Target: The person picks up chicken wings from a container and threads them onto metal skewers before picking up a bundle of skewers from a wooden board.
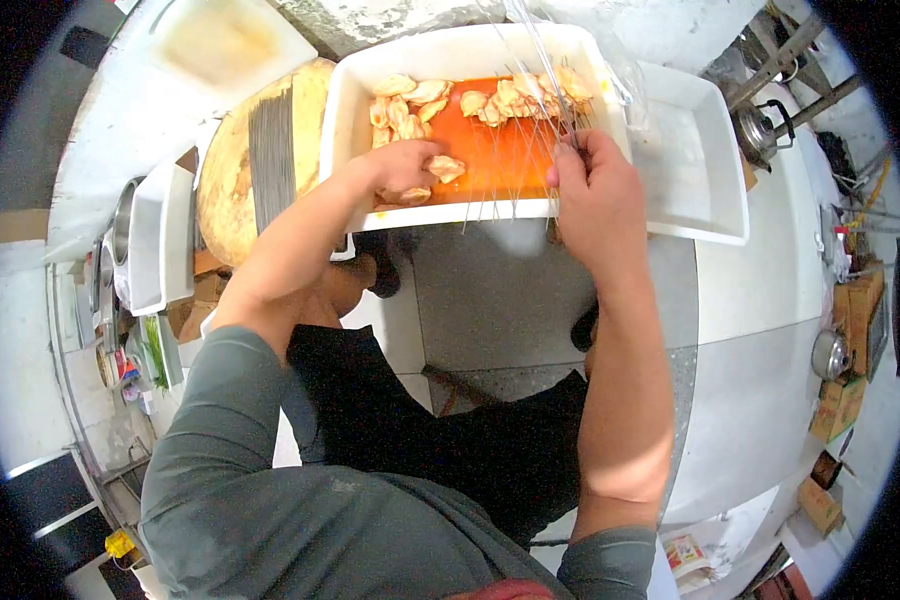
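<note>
A white plastic tub [345, 130] holds orange-red marinade [505, 165]. Pale, coated pieces of marinated meat [406, 122] are heaped in its left part. Over that side reaches my left hand [405, 168], its fingers curled at a piece of marinated meat [446, 168]; the fingertips are partly hidden. My right hand [598, 190] is closed around thin metal skewers [545, 60] at the tub's right side. Several skewers fan out across the marinade and over the front rim. Threaded meat pieces [515, 100] lie along the back right, close to the skewers.
Left of the tub, a bundle of metal skewers [272, 150] lies on a round wooden block [225, 185]. A second white tub [695, 150] adjoins on the right, near clear plastic film [625, 75]. A pot [758, 130] stands farther right. The grey floor [500, 290] shows below.
</note>
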Demonstrator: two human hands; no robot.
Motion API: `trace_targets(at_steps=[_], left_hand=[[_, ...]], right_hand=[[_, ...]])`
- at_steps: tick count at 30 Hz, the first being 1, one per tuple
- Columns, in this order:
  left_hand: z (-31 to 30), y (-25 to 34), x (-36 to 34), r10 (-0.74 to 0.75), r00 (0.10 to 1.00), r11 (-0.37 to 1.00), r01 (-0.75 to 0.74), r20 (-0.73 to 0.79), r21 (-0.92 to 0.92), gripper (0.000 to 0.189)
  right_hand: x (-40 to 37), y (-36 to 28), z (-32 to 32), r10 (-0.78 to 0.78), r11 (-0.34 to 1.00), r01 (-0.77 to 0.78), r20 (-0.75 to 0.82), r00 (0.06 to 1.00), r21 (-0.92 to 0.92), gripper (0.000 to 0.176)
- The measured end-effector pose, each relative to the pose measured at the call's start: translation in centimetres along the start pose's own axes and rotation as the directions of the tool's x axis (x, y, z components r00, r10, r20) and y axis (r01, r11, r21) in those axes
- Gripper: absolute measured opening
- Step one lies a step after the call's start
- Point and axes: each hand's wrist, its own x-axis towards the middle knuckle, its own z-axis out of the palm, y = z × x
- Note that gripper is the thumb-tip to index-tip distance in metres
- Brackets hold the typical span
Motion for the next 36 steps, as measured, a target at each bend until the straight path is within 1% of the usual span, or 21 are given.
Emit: trace_targets(at_steps=[1, 3, 4, 6, 7, 8, 10, 11, 12, 13, 15, 16, 19, 20, 22, 25, 28, 31, 32, 33, 36], left_hand=[[-0.4, 0.4, -0.6, -0.090, 0.996, 0.990, 0.088, -0.015, -0.106, 0.058], [-1.7, 1.4, -2.2, -0.273, 0.962, 0.914, 0.252, -0.023, -0.318, 0.060], [-3.2, 2.8, -3.3, -0.316, 0.948, 0.869, 0.305, 0.037, -0.391, 0.053], [-2.6, 2.4, -4.1, -0.358, 0.924, 0.718, 0.182, -0.132, -0.672, 0.045], [-2.7, 2.6, -4.7, -0.393, 0.895, 0.620, 0.090, -0.209, -0.780, 0.042], [-2.2, 3.1, -5.2, -0.425, 0.835, 0.560, -0.061, -0.350, -0.826, 0.035], [-2.1, 2.2, -5.0, -0.462, 0.837, 0.295, -0.169, -0.295, -0.941, 0.042], [-2.1, 1.8, -4.9, -0.472, 0.841, 0.149, -0.220, -0.264, -0.964, 0.045], [-2.2, 1.6, -5.0, -0.512, 0.816, 0.037, -0.290, -0.268, -0.956, 0.038], [-2.2, 1.2, -5.1, -0.501, 0.816, -0.005, -0.336, -0.288, -0.942, 0.035], [-2.6, 1.3, -5.7, -0.479, 0.813, -0.090, -0.421, -0.332, -0.902, 0.029], [-2.9, 2.2, -6.6, -0.495, 0.801, -0.133, -0.453, -0.337, -0.882, 0.020], [-3.1, 2.7, -7.4, -0.543, 0.774, -0.201, -0.496, -0.326, -0.845, 0.017], [-3.1, 3.0, -7.4, -0.562, 0.763, -0.217, -0.509, -0.320, -0.833, 0.017], [-3.3, 3.7, -7.3, -0.593, 0.746, -0.254, -0.529, -0.301, -0.810, 0.017], [-2.3, 2.7, -6.5, -0.425, 0.786, -0.239, -0.576, -0.450, -0.782, 0.017], [-3.2, 3.6, -6.0, -0.429, 0.833, -0.325, -0.504, -0.350, -0.800, 0.021], [-3.9, 3.2, -5.7, -0.421, 0.828, -0.310, -0.515, -0.370, -0.799, 0.023], [-4.0, 2.8, -5.8, -0.404, 0.851, -0.341, -0.481, -0.336, -0.808, 0.024], [-3.9, 2.1, -5.7, -0.392, 0.854, -0.320, -0.476, -0.342, -0.820, 0.024], [-3.6, 0.7, -5.6, -0.332, 0.867, -0.275, -0.466, -0.371, -0.841, 0.023]], right_hand=[[-0.1, -0.2, -0.1, 0.005, 1.000, -0.005, 0.014, 1.000, -0.013, 0.030], [-0.2, 0.0, 0.2, -0.006, 1.000, 0.006, 0.003, 1.000, -0.008, 0.030], [-0.3, 0.1, 0.3, -0.015, 1.000, 0.015, -0.001, 1.000, -0.004, 0.029], [-0.6, -0.1, 0.5, -0.013, 1.000, 0.013, -0.002, 1.000, -0.003, 0.029], [-0.8, -0.1, 0.7, -0.012, 1.000, 0.012, -0.001, 1.000, -0.004, 0.029], [-1.0, -0.1, 0.9, -0.020, 1.000, 0.021, 0.012, 1.000, -0.010, 0.028], [-1.3, 0.2, 1.6, -0.038, 0.999, 0.040, 0.040, 0.998, -0.027, 0.026], [-1.5, 0.3, 2.0, -0.045, 0.998, 0.047, 0.063, 0.997, -0.034, 0.025], [-1.7, 0.3, 2.3, -0.051, 0.998, 0.055, 0.086, 0.995, -0.043, 0.024], [-2.0, 0.4, 2.6, -0.057, 0.997, 0.062, 0.107, 0.993, -0.051, 0.022], [-2.4, 0.7, 3.5, -0.125, 0.991, 0.130, 0.132, 0.983, -0.030, 0.021], [-2.7, 0.8, 3.8, -0.158, 0.987, 0.162, 0.142, 0.977, -0.019, 0.020], [-3.6, 0.1, 4.3, -0.125, 0.992, 0.128, 0.198, 0.972, 0.002, 0.020], [-3.8, -0.2, 4.4, -0.043, 0.999, 0.042, 0.249, 0.967, 0.011, 0.021], [-4.0, 0.2, 5.0, -0.018, 0.999, 0.029, 0.266, 0.964, -0.035, 0.021], [-4.0, 0.0, 5.3, 0.027, 0.997, -0.005, 0.284, 0.958, -0.078, 0.023], [-3.9, 0.3, 6.0, 0.039, 0.997, -0.018, 0.293, 0.955, -0.073, 0.022], [-3.3, 0.0, 6.6, 0.062, 0.996, -0.039, 0.295, 0.953, -0.083, 0.022], [-3.2, -0.6, 6.7, 0.082, 0.995, -0.062, 0.306, 0.948, -0.075, 0.022], [-3.0, -1.0, 6.8, 0.102, 0.994, -0.085, 0.317, 0.943, -0.068, 0.022], [-2.6, -0.7, 7.6, 0.102, 0.994, -0.084, 0.312, 0.945, -0.072, 0.022]])
